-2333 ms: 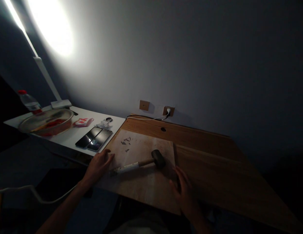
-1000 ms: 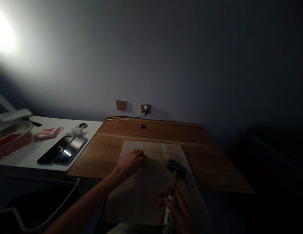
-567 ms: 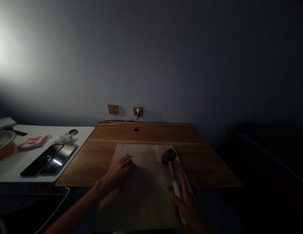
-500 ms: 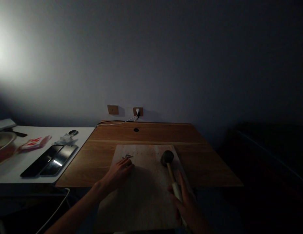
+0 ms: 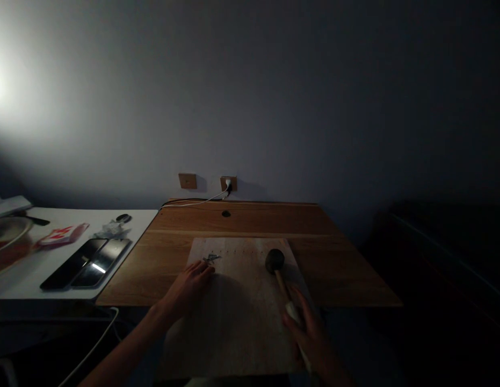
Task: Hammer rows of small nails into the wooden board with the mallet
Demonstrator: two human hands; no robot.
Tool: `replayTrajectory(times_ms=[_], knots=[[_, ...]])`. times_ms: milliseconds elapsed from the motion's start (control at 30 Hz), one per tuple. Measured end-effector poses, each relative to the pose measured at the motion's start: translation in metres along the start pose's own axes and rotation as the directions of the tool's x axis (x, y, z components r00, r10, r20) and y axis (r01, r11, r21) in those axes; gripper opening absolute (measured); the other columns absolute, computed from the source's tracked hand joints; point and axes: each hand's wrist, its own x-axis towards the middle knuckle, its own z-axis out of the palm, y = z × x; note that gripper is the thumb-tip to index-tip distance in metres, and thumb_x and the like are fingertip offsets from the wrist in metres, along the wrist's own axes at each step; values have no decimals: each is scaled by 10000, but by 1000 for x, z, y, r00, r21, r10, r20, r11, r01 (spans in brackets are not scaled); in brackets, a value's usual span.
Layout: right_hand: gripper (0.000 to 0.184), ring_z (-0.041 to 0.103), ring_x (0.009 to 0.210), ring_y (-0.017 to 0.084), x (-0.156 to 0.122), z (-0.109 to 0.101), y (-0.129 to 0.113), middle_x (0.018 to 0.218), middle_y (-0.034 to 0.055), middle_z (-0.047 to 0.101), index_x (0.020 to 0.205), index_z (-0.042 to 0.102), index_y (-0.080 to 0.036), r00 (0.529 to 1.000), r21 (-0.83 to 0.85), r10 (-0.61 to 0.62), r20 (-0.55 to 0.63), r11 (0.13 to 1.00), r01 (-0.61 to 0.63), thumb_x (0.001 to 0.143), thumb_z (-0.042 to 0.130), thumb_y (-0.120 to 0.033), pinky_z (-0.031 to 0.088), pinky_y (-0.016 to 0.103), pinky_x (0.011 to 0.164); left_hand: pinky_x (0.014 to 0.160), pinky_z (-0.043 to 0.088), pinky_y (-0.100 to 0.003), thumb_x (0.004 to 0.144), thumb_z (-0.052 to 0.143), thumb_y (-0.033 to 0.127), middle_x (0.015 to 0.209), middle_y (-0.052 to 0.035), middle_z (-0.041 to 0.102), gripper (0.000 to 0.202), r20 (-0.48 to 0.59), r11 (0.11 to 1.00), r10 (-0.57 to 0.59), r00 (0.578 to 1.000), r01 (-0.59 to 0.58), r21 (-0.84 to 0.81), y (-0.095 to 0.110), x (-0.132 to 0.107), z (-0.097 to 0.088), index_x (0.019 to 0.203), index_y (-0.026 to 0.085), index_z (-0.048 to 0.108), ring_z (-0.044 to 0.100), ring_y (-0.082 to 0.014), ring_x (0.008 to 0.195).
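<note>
A pale wooden board (image 5: 237, 322) lies across the front of the desk, with a row of small dark nails or marks (image 5: 244, 252) along its far end. My left hand (image 5: 195, 277) rests on the board's left side with its fingers stretched forward, holding nothing that I can see. Just beyond its fingertips is a small pile of metal nails (image 5: 211, 258). On the right, my right hand (image 5: 310, 333) is wrapped around the handle of a mallet (image 5: 275, 261). The mallet's dark round head is over the far right part of the board.
Beneath the board is a brown wooden desk (image 5: 153, 269). To the left, a white table (image 5: 24, 290) bears two phones (image 5: 88, 263), a red and white packet (image 5: 64, 235), crumpled plastic (image 5: 110, 230) and a bowl (image 5: 10, 234). A cable (image 5: 197, 203) runs from a wall socket (image 5: 229, 184).
My left hand has drawn back slightly to the left, showing more of the nail pile. My right hand's raised finger has come down toward the mallet handle; the mallet has barely shifted.
</note>
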Motion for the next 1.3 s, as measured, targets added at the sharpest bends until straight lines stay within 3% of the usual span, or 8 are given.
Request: replayTrajectory(times_ms=[100,200,500,800,933,1033,1133,1300], knots=[[726,778,977,303,-3,1,-3,1317,120,710,1469,511,-287,984,55,170,50,983,-173,845,665,-626,650,457,818,887,500,-367,993,506,150,1087,-92,678,167,-18,1000,-17,1000,17,13,-2,-2,2,1046,204,655,625,-237,979],[782,664,470,182,-8,-1,-13,999,54,771,1451,493,-261,907,183,381,181,893,-412,816,674,-680,553,325,427,886,479,-381,1004,504,173,1059,-91,684,168,-48,1000,-4,999,5,31,-5,-2,7,1018,205,668,618,-243,960],[507,720,736,206,-8,4,-34,872,71,787,1059,803,-188,864,507,360,351,703,-499,781,785,-612,536,282,632,845,462,-372,989,497,138,1005,-79,700,160,-123,1000,0,992,3,20,-4,-6,20,1006,196,645,631,-248,934],[482,729,996,296,30,0,-92,1001,84,772,985,774,-236,973,421,171,155,880,-222,848,693,-691,586,417,892,800,477,-357,1004,493,168,941,-72,715,171,-222,995,33,974,-53,-83,-9,-7,33,931,204,643,651,-240,890],[743,629,1299,340,65,-3,-148,1551,81,542,1386,568,-369,956,768,-245,159,640,36,754,837,-651,566,503,1010,758,476,-332,991,476,153,921,-70,715,200,-251,991,13,968,-46,-126,-8,-4,32,880,209,633,644,-223,858],[581,772,828,201,97,12,-186,1137,50,763,1256,603,-312,904,768,-337,263,640,15,796,842,-574,633,326,718,758,477,-328,980,480,153,912,-67,715,195,-259,989,14,966,-51,-139,-9,-3,34,878,209,636,640,-218,844],[472,411,279,61,120,40,-204,536,-119,559,1012,615,-237,914,734,-305,266,679,13,819,769,-639,368,168,291,777,482,-335,977,499,161,918,-65,713,171,-258,988,-17,966,-23,-151,-10,-6,34,892,205,641,645,-222,857],[487,341,244,50,123,70,-209,495,-136,483,933,592,-223,918,671,-330,220,734,103,863,665,-700,302,157,243,809,496,-346,976,505,147,950,-63,718,171,-234,981,-79,969,34,-189,-9,-13,28,909,204,651,658,-227,891]])
